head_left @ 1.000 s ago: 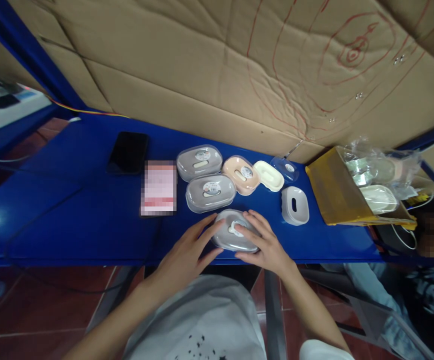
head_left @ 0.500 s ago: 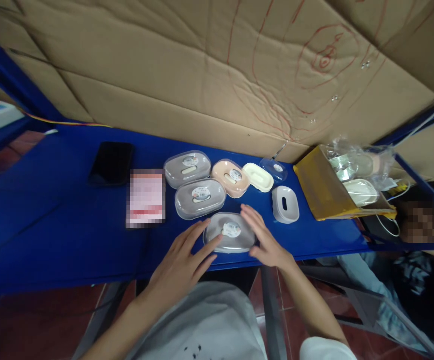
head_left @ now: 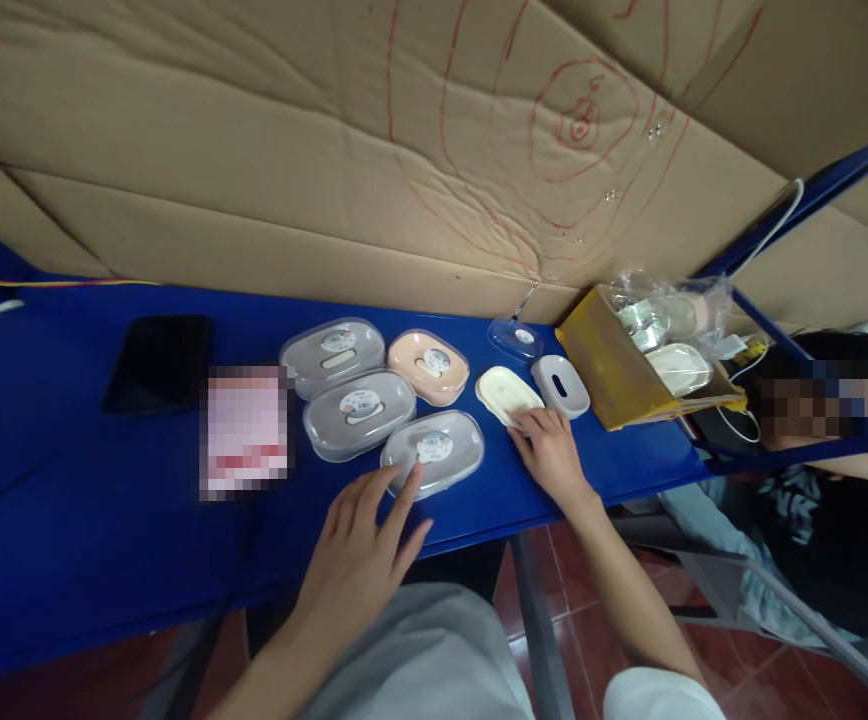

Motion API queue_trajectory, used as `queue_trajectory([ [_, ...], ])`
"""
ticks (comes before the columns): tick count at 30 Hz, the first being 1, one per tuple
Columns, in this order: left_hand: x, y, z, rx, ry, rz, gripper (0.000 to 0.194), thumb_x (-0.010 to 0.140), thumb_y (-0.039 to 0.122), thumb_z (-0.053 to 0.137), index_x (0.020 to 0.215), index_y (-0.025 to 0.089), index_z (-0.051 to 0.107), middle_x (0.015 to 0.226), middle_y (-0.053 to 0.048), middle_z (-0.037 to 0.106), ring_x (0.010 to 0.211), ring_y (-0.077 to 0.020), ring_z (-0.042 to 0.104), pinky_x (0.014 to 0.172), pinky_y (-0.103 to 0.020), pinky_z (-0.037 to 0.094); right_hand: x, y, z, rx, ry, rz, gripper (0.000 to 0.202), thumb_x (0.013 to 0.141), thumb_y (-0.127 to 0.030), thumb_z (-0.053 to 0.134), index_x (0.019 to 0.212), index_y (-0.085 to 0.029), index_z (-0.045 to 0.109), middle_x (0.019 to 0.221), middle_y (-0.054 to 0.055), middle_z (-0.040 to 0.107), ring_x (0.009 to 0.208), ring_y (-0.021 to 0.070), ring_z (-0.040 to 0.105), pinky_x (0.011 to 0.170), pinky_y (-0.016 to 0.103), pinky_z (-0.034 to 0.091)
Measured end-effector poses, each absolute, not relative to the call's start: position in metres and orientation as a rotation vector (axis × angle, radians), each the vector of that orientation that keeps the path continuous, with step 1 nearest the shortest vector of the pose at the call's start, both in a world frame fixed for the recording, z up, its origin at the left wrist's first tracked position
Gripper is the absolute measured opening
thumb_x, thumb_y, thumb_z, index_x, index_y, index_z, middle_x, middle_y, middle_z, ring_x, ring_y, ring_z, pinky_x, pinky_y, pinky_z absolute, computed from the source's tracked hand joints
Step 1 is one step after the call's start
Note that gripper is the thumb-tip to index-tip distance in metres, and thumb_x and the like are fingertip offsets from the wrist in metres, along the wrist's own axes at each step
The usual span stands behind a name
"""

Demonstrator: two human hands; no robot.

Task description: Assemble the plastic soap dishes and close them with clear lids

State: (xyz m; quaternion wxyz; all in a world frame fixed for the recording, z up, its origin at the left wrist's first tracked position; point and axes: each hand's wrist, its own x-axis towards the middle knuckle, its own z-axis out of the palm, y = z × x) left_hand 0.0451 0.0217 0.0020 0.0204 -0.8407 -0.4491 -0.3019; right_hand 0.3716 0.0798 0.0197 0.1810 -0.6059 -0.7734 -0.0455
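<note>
My left hand [head_left: 366, 520] is spread, its fingertips at the near-left edge of a grey soap box with a clear lid [head_left: 441, 445]. My right hand [head_left: 550, 450] has its fingers on the near edge of a cream tray [head_left: 507, 392]; how firmly it grips is unclear. Behind the tray at the right stands a grey slotted base [head_left: 563, 386]. A loose clear lid [head_left: 516, 338] lies farther back. Two more lidded grey boxes [head_left: 333, 352] [head_left: 360, 408] and a lidded peach box [head_left: 429, 366] sit to the left.
A cardboard box [head_left: 599, 365] with wrapped parts stands at the right. A dark tablet-like object [head_left: 160, 362] and a pink card [head_left: 246, 425] lie at the left. Cardboard [head_left: 291, 150] rises behind the blue table [head_left: 126, 550]. A person [head_left: 824, 500] is at the right.
My right hand has left the lidded grey box and moved right to the cream tray. The tray now lies nearer, beside the slotted base. The view has shifted to the right.
</note>
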Motion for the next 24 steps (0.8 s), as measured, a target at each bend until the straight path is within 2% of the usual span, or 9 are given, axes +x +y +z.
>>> queue_trajectory([
  [4,0.06,0.037,0.004,-2.633,-1.404,-0.904,0.073,0.114,0.038,0.052,0.176,0.018,0.019,0.14,-0.023,0.063,0.121,-0.0388,0.067,0.097,-0.052,0.059,0.382,0.019,0.017,-1.697,-2.152,-0.099,0.028,0.113,-0.032,0.055,0.132,-0.023,0.074,0.119,0.012,0.076,0.115,0.0325,0.069,0.105,0.055,0.055],
  [9,0.079,0.039,0.01,-2.587,-1.46,-0.811,0.082,0.112,0.033,0.058,0.178,0.018,0.012,0.162,-0.03,0.05,0.133,-0.0443,0.063,0.106,-0.06,0.051,0.398,-0.011,0.019,-1.545,-2.093,0.101,0.038,0.115,-0.032,0.052,0.151,-0.031,0.062,0.142,0.009,0.071,0.138,0.0289,0.064,0.12,0.054,0.05],
  [11,0.088,0.033,0.013,-2.594,-1.426,-0.8,0.077,0.111,0.028,0.057,0.177,0.022,0.018,0.168,-0.027,0.046,0.136,-0.0433,0.063,0.111,-0.063,0.045,0.407,0.007,0.021,-1.616,-1.971,-0.001,0.04,0.116,-0.035,0.046,0.153,-0.029,0.061,0.149,0.011,0.069,0.143,0.0289,0.061,0.12,0.053,0.051],
  [14,0.11,0.029,0.016,-2.808,-1.184,-0.773,0.064,0.111,0.024,0.054,0.173,0.023,0.035,0.172,-0.018,0.047,0.143,-0.0368,0.059,0.115,-0.054,0.044,0.423,0.056,0.021,-1.749,-1.836,-0.163,0.047,0.115,-0.044,0.045,0.154,-0.022,0.06,0.153,0.016,0.066,0.145,0.0347,0.058,0.121,0.059,0.047],
  [17,0.14,0.038,0.019,-2.988,-0.939,-0.627,0.058,0.111,0.022,0.051,0.169,0.02,0.042,0.174,-0.014,0.044,0.149,-0.0325,0.054,0.116,-0.049,0.045,0.436,0.096,0.021,-1.819,-1.807,-0.193,0.048,0.11,-0.049,0.055,0.143,-0.018,0.068,0.138,0.02,0.073,0.134,0.0412,0.064,0.116,0.064,0.048],
  [20,0.163,0.049,0.021,-3.018,-0.931,-0.533,0.049,0.112,0.026,0.055,0.16,0.016,0.053,0.161,-0.017,0.058,0.146,-0.0339,0.055,0.119,-0.053,0.044,0.441,0.093,0.024,-1.839,-1.79,-0.203,0.038,0.109,-0.046,0.056,0.126,-0.018,0.076,0.119,0.019,0.078,0.116,0.0392,0.072,0.107,0.062,0.052],
  [22,0.167,0.05,0.021,-3.024,-0.927,-0.519,0.043,0.11,0.024,0.058,0.152,0.015,0.06,0.147,-0.017,0.067,0.14,-0.0353,0.059,0.118,-0.056,0.044,0.437,0.063,0.028,-1.819,-1.779,-0.206,0.035,0.11,-0.043,0.055,0.126,-0.019,0.076,0.12,0.017,0.078,0.114,0.0359,0.072,0.104,0.057,0.055],
  [24,0.162,0.045,0.02,-3.039,-0.89,-0.515,0.042,0.108,0.018,0.06,0.15,0.015,0.061,0.139,-0.016,0.071,0.133,-0.0346,0.063,0.114,-0.056,0.046,0.426,0.02,0.03,-1.781,-1.778,-0.199,0.03,0.111,-0.04,0.057,0.13,-0.023,0.073,0.124,0.014,0.077,0.116,0.0336,0.072,0.105,0.055,0.054],
])
